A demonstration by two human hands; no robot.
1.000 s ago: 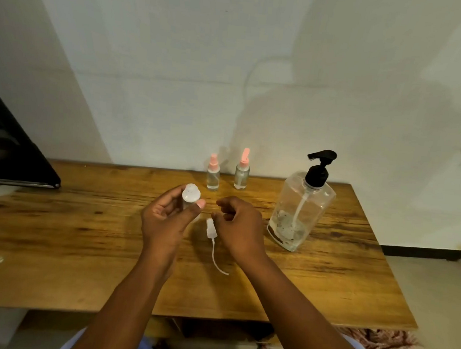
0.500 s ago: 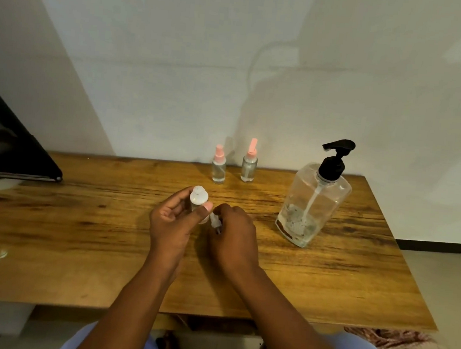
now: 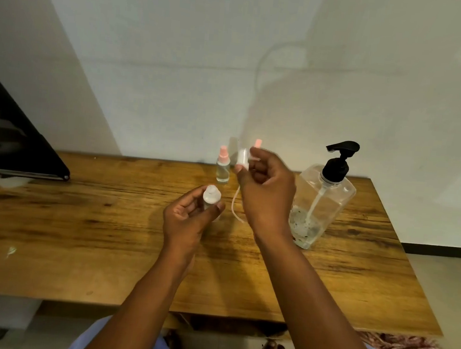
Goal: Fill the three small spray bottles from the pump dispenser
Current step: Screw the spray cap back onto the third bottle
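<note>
My left hand point(image 3: 188, 221) grips a small clear spray bottle point(image 3: 211, 198) upright above the wooden table point(image 3: 77, 230); its neck has no sprayer on it. My right hand point(image 3: 266, 194) is raised and pinches a white sprayer head point(image 3: 243, 156), whose thin dip tube point(image 3: 234, 205) hangs down beside the bottle. A capped small bottle with a pink top point(image 3: 222, 164) stands at the table's back edge. Only the pink tip of another bottle point(image 3: 257, 143) shows behind my right hand. The clear pump dispenser point(image 3: 321, 202) with a black pump stands to the right, holding a little liquid.
A dark flat object point(image 3: 15, 148) overhangs the table's left end. A white wall rises right behind the table. A patterned cloth point(image 3: 404, 344) lies on the floor at the lower right, and my feet show under the table's front edge.
My right hand picked the white sprayer head up off the table, brought it to the bottle, then lifted it up and back with the tube dangling. My left hand kept holding the bottle.
</note>
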